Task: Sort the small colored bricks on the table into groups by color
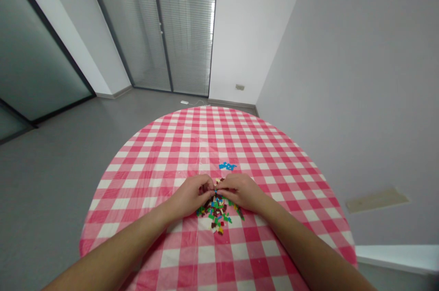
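A pile of small multicoloured pieces (216, 211), green, brown, blue, yellow, red and white, lies on the checked cloth. Over its far part my left hand (194, 194) and my right hand (242, 191) meet with their fingertips nearly touching. Both are closed in a pinch, and a tiny blue piece (216, 191) shows between the fingertips. Whether one hand or both grip it is too small to tell for certain, but each set of fingertips is at it. Just beyond the hands lies a small separate group of blue pieces (227, 166).
The round table (206, 135) has a pink-and-white checked cover. Glass partitions (187, 21) with blinds stand behind it, and a grey-white wall (360, 76) rises at the right. A white object with a cable (184, 102) lies on the floor past the far edge.
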